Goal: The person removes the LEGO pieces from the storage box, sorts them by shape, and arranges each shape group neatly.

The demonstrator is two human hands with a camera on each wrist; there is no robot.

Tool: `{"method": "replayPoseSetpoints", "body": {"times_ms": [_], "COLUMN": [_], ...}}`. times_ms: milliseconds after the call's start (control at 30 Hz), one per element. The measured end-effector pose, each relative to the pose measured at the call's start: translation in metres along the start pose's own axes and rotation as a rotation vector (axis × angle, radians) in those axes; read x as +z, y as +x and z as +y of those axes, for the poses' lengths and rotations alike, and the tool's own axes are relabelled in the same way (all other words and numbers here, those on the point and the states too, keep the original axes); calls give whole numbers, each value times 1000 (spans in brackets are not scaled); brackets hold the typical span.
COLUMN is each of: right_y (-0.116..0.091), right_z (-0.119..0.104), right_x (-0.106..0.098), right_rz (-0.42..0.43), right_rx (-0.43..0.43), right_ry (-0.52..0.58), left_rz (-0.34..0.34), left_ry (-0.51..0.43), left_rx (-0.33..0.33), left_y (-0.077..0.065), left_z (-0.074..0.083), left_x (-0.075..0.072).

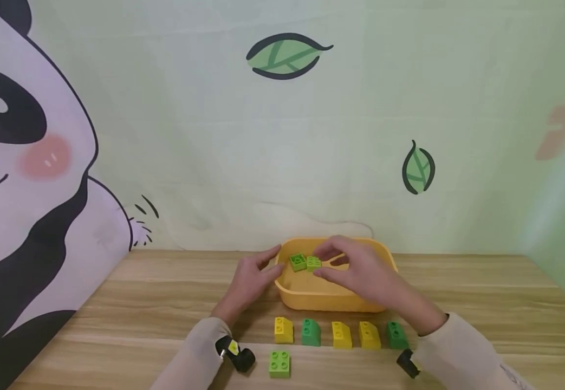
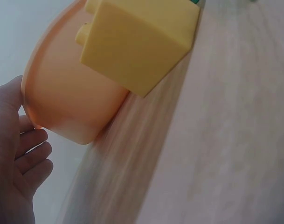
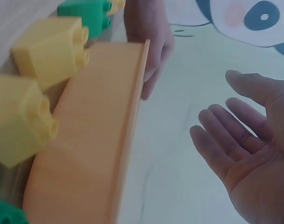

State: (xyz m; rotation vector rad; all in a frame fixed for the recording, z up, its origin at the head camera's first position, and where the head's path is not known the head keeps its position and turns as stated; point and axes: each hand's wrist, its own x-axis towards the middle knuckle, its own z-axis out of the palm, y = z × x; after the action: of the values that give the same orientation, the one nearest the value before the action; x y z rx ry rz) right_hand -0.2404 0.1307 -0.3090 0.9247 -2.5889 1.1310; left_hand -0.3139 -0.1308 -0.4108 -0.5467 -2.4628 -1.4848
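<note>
Lime brick (image 1: 313, 264) sat before spread right hand (image 1: 364, 271); relaxed left hand (image 1: 251, 276) touched tray (image 1: 331, 301); likely pickup step, next needed pinching.

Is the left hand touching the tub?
Touching: the left wrist view shows the left hand against the tub, meeting its rim with no gap.

We look forward-down over the tabletop (image 1: 165, 306) from the head; both wrist views, set close, share the bin (image 1: 333, 302).
</note>
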Motion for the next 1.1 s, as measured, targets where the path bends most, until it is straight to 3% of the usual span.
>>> {"method": "replayPoseSetpoints", "body": {"times_ms": [300,1100], "right_y": [16,58], "right_z": [15,52], "right_x": [-1,19], "right_rz": [-26,-208], "right_rx": [37,201], "right_ry": [-55,-134], "left_rz": [5,-1], "left_ry": [0,-1], "left_rx": [-10,-8], "left_y": [-1,0], "left_z": [0,-1], "left_x": [1,1]}}
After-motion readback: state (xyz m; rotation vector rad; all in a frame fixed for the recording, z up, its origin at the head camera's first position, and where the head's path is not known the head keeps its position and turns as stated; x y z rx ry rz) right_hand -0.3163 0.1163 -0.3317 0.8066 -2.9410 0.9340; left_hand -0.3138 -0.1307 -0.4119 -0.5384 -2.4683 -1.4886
